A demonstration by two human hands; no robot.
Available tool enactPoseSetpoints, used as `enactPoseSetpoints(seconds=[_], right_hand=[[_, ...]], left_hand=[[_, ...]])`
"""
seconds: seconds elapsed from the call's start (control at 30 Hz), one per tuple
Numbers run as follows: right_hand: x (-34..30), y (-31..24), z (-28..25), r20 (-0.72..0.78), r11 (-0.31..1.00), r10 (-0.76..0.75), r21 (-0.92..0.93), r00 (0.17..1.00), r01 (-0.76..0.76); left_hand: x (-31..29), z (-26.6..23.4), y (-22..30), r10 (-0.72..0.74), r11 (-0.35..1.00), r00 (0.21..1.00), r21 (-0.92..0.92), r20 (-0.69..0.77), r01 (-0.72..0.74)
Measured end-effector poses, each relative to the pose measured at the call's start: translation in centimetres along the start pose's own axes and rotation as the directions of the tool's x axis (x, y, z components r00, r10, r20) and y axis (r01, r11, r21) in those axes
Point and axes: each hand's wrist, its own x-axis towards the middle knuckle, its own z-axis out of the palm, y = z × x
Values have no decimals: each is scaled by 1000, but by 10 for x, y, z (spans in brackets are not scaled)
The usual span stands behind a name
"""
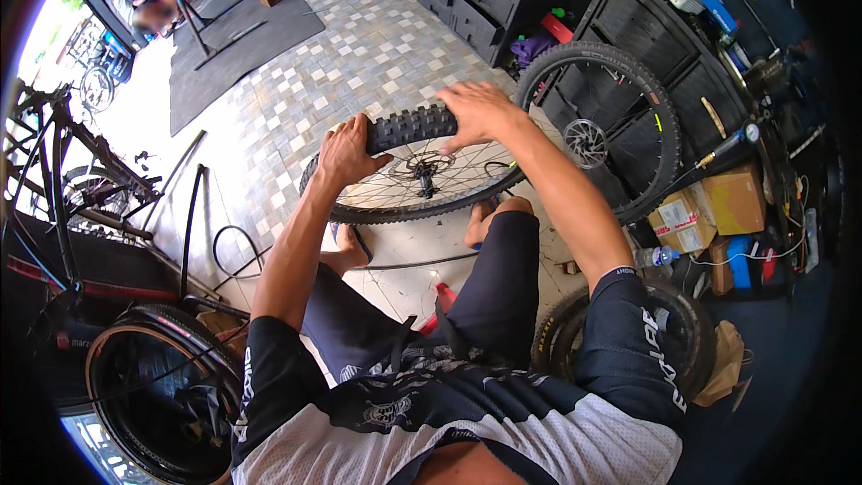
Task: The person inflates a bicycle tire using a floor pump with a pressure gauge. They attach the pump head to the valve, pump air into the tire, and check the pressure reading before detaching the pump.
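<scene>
Fingers of our left hand (346, 151) and right hand (476, 112) clamp on the knobby tyre (411, 126) at the top of a spoked bicycle wheel (413, 181), held upright over the tiled floor (359, 54) before our knees. If the grip slackens, we judge the tyre bead could snap back and pinch fingers against the rim. At right, two brown cardboard boxes (709, 207), one bearing a white-and-red label, sit beside a second wheel (602, 126).
</scene>
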Motion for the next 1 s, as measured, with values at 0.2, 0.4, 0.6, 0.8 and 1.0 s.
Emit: enactPoseSetpoints(seconds=[0.2,0.4,0.6,0.8,1.0], right_hand=[[36,-13,7,35,973,-100,211,994,90],[49,0,0,75,972,-52,233,996,33],[61,17,-2,191,940,-37,339,981,-31],[75,26,3,454,850,-152,514,878,-118],[92,-3,6,185,952,-129,298,974,69]], left_hand=[[26,4,28,89,995,993,-40,-80,-92],[67,-3,26,85,993,995,-86,43,-81],[87,-7,29,124,983,989,-146,86,-110],[91,-9,23,190,944,931,-319,313,-86],[73,-5,-1,47,973,984,-231,171,-6]])
